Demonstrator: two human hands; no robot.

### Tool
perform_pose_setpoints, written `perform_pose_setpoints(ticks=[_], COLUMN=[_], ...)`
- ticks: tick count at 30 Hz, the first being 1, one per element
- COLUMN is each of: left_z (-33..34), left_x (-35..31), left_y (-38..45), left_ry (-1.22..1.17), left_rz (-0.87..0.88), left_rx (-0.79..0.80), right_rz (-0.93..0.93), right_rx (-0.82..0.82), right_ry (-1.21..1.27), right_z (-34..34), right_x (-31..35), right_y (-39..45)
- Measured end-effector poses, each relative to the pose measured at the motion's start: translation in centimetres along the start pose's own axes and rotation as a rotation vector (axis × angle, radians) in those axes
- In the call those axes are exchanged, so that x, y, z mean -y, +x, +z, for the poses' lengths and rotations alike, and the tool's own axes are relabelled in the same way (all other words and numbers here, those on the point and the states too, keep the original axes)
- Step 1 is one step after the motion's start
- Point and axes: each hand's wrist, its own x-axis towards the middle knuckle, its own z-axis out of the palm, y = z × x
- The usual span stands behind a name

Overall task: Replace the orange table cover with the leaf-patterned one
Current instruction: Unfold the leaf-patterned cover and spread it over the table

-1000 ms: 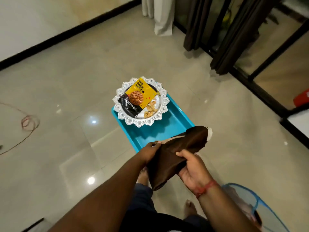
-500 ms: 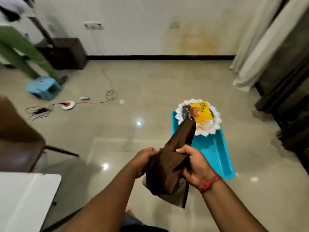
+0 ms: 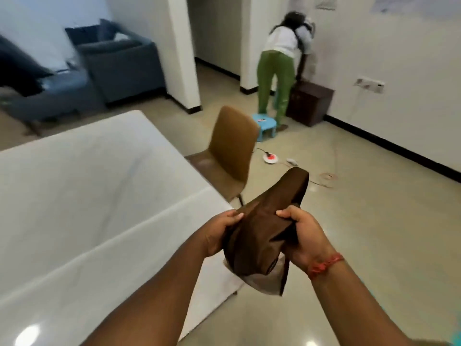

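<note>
Beside the white table (image 3: 87, 196) now, both hands still grip the brown cloth (image 3: 264, 226).

A: From my feed, the folded cloth (image 3: 264, 231) is plain dark brown with a pale underside; the surface (image 3: 82, 196) is white

B: I see a tan chair (image 3: 232, 151), a light blue stool (image 3: 265, 124), a grey-blue sofa (image 3: 119, 61) and a red wrist thread (image 3: 324, 264)

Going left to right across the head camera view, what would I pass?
Blue sofa → white table → brown chair → small blue stool → dark wooden cabinet → wall socket. Lower down, left hand → folded brown cloth → right hand.
</note>
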Motion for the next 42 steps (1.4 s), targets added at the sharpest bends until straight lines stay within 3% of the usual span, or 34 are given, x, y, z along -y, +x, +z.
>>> perform_pose_setpoints(ticks=[5, 11, 13, 15, 17, 18, 20, 22, 24, 26, 28, 31, 33, 37, 39, 42], left_z=[-14.1, -20.0, -20.0, -19.3, -18.3, -17.7, -16.5, -15.6, -14.8, -14.4, -14.2, -14.2, -14.2, -15.2, -15.8, -16.3], left_x=[-2.0, -0.8, -0.4, -0.6, -1.2, -1.6, -2.3, -3.1, -3.8, -3.8, -3.1, -0.5, 1.1, 1.1, -0.8, -6.2], left_y=[-6.1, -11.9, -12.7, -13.2, -13.0, -12.7, -12.2, -12.0, -12.6, -13.1, -13.7, -14.6, -15.5, -17.3, -17.9, -20.1], left_ry=[-0.129, -0.171, -0.043, 0.124, 0.198, 0.215, 0.250, 0.318, 0.354, 0.323, 0.390, 0.406, 0.288, 0.201, 0.134, -0.135], left_rz=[0.177, 0.242, 0.238, 0.226, 0.217, 0.201, 0.180, 0.152, 0.146, 0.173, 0.088, 0.039, 0.015, 0.002, 0.092, 0.444], left_rx=[-0.378, -0.778, -0.902, -0.967, -0.917, -0.892, -0.859, -0.861, -0.895, -0.938, -0.998, -1.104, -1.254, -1.486, -1.605, -1.669], right_rz=[0.140, 0.235, 0.111, -0.290, -0.648, -0.702, -0.635, -0.565, -0.574, -0.563, -0.654, -0.769, -0.785, -0.788, -0.810, -0.851], right_rx=[0.192, 0.294, 0.248, 0.258, 0.629, 0.863, 1.182, 1.278, 1.296, 1.307, 1.277, 1.101, 0.940, 0.806, 0.879, 1.032], right_ry=[-0.153, -0.597, -0.945, -1.285, -1.418, -1.466, -1.610, -1.759, -1.773, -1.621, -1.449, -1.167, -1.037, -0.994, -1.102, -1.269], right_z=[11.1, 16.8, 17.4, 17.8, 19.1, 20.0, 21.6, 22.9, 24.0, 25.0, 26.5, 30.1, 32.4, 34.3, 34.2, 33.9], right_x=[-4.8, -11.3, -13.1, -14.1, -14.0, -13.6, -12.6, -11.1, -9.5, -7.8, -6.0, -2.9, -1.0, -0.5, -1.5, -3.2], right_y=[7.8, 14.9, 16.7, 17.8, 17.8, 17.8, 18.4, 19.5, 20.4, 20.9, 21.3, 21.6, 22.1, 21.9, 21.1, 19.5])
